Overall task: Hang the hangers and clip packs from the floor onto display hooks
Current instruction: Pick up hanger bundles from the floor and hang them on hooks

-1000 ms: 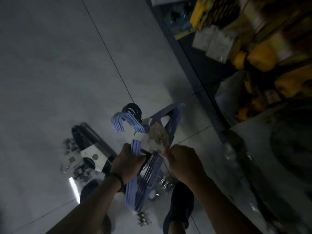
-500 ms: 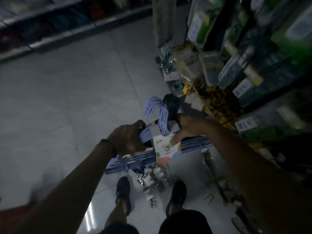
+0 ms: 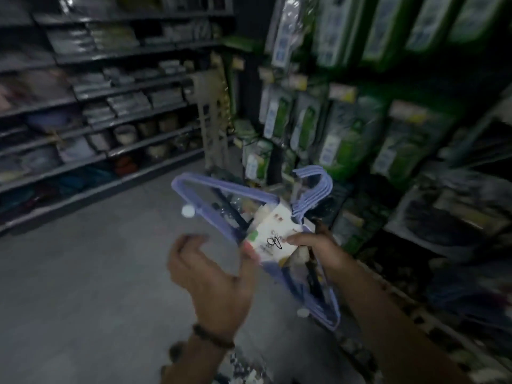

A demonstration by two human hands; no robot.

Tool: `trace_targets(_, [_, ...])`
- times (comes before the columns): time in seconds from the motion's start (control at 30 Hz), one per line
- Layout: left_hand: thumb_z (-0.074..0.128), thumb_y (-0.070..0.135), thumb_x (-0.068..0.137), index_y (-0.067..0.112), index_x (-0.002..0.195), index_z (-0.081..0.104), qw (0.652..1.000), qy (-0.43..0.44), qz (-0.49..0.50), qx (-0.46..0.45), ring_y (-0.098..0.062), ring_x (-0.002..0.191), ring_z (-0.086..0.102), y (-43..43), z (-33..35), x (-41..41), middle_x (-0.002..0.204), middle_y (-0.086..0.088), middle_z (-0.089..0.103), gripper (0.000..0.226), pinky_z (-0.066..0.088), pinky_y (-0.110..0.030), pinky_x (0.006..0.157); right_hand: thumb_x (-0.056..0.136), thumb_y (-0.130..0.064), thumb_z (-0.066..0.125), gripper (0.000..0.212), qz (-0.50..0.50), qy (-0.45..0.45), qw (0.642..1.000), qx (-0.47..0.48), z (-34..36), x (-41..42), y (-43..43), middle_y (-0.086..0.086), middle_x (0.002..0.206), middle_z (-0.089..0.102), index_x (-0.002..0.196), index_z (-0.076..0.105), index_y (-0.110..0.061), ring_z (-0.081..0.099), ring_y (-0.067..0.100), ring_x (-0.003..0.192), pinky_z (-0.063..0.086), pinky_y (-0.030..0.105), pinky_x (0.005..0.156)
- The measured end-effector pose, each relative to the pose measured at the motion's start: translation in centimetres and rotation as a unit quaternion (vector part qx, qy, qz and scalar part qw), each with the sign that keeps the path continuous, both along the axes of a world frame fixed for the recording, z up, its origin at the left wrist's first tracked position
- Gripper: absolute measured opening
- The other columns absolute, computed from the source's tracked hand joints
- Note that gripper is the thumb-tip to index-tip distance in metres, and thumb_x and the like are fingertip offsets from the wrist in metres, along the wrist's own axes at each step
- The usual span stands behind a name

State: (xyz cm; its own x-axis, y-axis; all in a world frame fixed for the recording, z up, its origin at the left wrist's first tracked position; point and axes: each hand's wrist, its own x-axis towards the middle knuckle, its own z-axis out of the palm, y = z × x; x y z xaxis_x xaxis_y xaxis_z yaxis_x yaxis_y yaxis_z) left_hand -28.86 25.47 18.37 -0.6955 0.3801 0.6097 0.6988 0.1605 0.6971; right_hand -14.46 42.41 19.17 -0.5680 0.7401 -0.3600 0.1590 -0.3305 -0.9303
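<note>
While the right hand clamps around the bundle of lilac hangers at its neck, fingers closed on the white paper label and the stems behind it, the left hand floats free just beside the bundle — fingers spread and curled, touching nothing. Bundle is held in the air at about chest level, tilted: hooks point up and right toward the display rack, 1 shoulder reaches out to the upper left, the other drops down toward the lower right. Dark hangers show inside the lilac ones; count cannot be told. Label carries a black scribble and a green patch. A beaded bracelet sits on the left wrist. Right side of view: green packaged goods hanging in rows, blurred. Left and back: grey shelves stacked with folded items and pots. Grey tiled floor below — dim light, motion blur on the left hand.
</note>
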Motion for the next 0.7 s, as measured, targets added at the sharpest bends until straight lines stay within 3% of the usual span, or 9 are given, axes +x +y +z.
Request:
trace_targets(0.07, [0.08,0.062,0.075,0.022,0.118,0.049,0.961,-0.245,-0.116,0.051,-0.035,0.113,0.052,-0.9,-0.1,2.0,0.12,-0.004,0.047,0.067,0.046,-0.057,0.096,0.059,-0.026,0.091,0.071,-0.076,0.065,0.995,-0.027,1.5,1.4,-3.5,0.013,0.115,0.078,0.12,0.072,0.005,0.072,0.04,0.106,0.053,0.058,0.104])
trace_targets(0.13, [0.08,0.071,0.075,0.037,0.124,0.056,0.833,-0.461,-0.303,0.04,-0.031,0.122,0.061,-0.5,1.6,2.5,0.129,0.004,0.061,0.064,0.048,-0.06,0.106,0.061,-0.026,0.089,0.075,-0.127,0.142,0.98,-0.054,3.4,3.1,-7.1,0.018,0.13,0.072,0.131,0.071,-0.006,0.071,0.041,0.111,0.052,0.057,0.103])
trace_targets(0.17, [0.081,0.071,0.076,0.033,0.134,0.062,0.766,-0.504,-0.398,0.029,-0.034,0.126,0.063,0.0,2.4,2.4,0.135,-0.002,0.067,0.071,0.046,-0.062,0.11,0.069,-0.022,0.082,0.064,-0.142,0.166,0.974,-0.055,4.6,4.1,-8.8,0.02,0.131,0.071,0.131,0.072,-0.009,0.071,0.041,0.11,0.052,0.055,0.101])
trace_targets(0.23, [0.084,0.065,0.076,0.013,0.145,0.059,0.696,-0.515,-0.5,0.023,-0.041,0.131,0.062,0.7,4.4,3.2,0.142,-0.015,0.066,0.089,0.045,-0.064,0.113,0.078,-0.019,0.073,0.049,-0.166,0.191,0.966,-0.05,6.9,6.3,-12.0,0.022,0.126,0.073,0.127,0.074,-0.011,0.073,0.041,0.105,0.052,0.053,0.094])
trace_targets(0.4, [0.077,0.028,0.083,0.004,0.126,0.072,0.656,-0.538,-0.529,-0.009,-0.037,0.11,0.074,0.5,9.7,10.1,0.126,-0.02,0.074,0.05,0.058,-0.053,0.099,0.101,-0.02,0.063,0.023,-0.223,0.125,0.966,0.04,13.0,12.6,-17.7,0.002,0.107,0.082,0.123,0.069,-0.018,0.079,0.018,0.083,0.06,0.029,0.062])
trace_targets(0.5, [0.061,0.023,0.094,0.004,0.113,0.076,0.626,-0.552,-0.55,-0.033,-0.033,0.092,0.078,0.1,12.0,15.4,0.111,-0.019,0.079,0.031,0.061,-0.047,0.088,0.096,-0.052,0.068,0.027,-0.228,-0.042,0.967,0.105,16.1,17.9,-20.2,-0.012,0.139,0.066,0.112,0.074,-0.03,0.072,0.002,0.09,0.058,0.022,0.072])
trace_targets(0.53, [0.058,0.021,0.097,0.004,0.108,0.077,0.615,-0.553,-0.561,-0.039,-0.033,0.085,0.078,0.1,12.7,17.3,0.105,-0.018,0.079,0.027,0.062,-0.045,0.081,0.09,-0.066,0.068,0.04,-0.232,-0.131,0.952,0.152,17.0,20.1,-21.0,-0.008,0.131,0.071,0.102,0.078,-0.029,0.07,0.004,0.092,0.056,0.026,0.076])
trace_targets(0.63, [0.069,0.022,0.084,-0.003,0.109,0.074,0.635,-0.513,-0.578,-0.028,-0.045,0.091,0.075,0.3,15.1,23.9,0.106,-0.026,0.077,0.035,0.063,-0.053,0.077,0.088,-0.083,0.054,0.065,-0.297,-0.429,0.789,0.324,20.4,27.3,-23.0,-0.004,0.069,0.067,0.068,0.064,-0.022,0.064,0.014,0.064,0.048,0.031,0.058])
trace_targets(0.7, [0.078,0.025,0.068,-0.007,0.109,0.07,0.646,-0.473,-0.599,-0.001,-0.05,0.096,0.072,0.4,16.7,29.0,0.107,-0.03,0.074,0.053,0.06,-0.061,0.084,0.09,-0.081,0.05,0.06,-0.375,-0.506,0.659,0.412,23.5,32.0,-24.5,-0.007,0.067,0.06,0.072,0.058,-0.024,0.059,0.017,0.061,0.051,0.032,0.058])
